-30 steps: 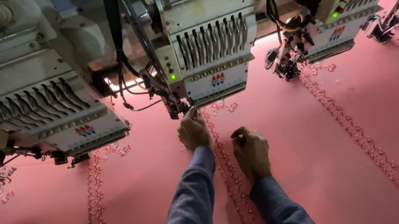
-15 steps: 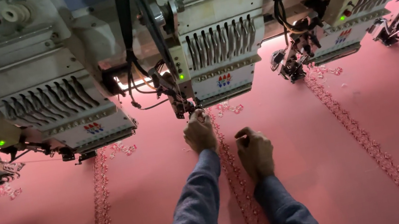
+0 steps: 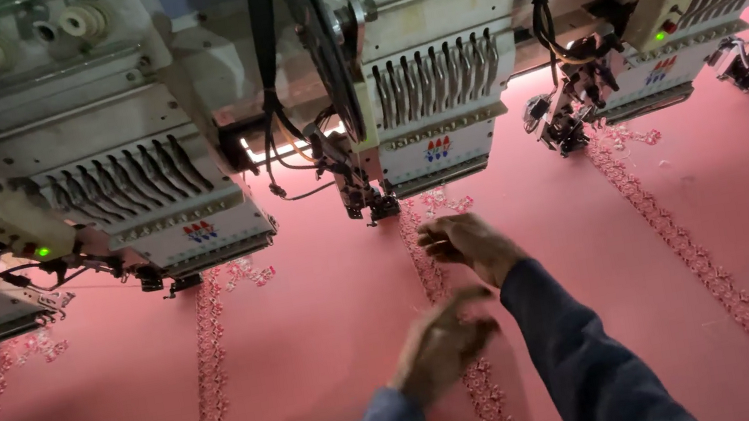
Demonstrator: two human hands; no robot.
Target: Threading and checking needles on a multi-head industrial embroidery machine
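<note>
My right hand [image 3: 463, 244] hovers over the pink fabric [image 3: 337, 349] just below the middle embroidery head [image 3: 429, 100], close to its needles [image 3: 372, 207]. Its fingers are curled in, and I see nothing in them. My left hand [image 3: 440, 347] is lower and nearer to me, blurred by motion, with the fingers spread and nothing held. It is above a stitched floral band [image 3: 471, 377] that runs down the fabric from the middle head. Both arms wear blue sleeves.
A left embroidery head [image 3: 139, 194] and a right embroidery head [image 3: 664, 60] hang over the same fabric, each showing a green light. Stitched bands [image 3: 209, 370] [image 3: 697, 258] run down the cloth under them. Black cables [image 3: 276, 105] hang beside the middle head.
My left hand has drawn back from the needles of the middle head towards me and opened. My right hand has moved forward towards the needles. The view has shifted closer.
</note>
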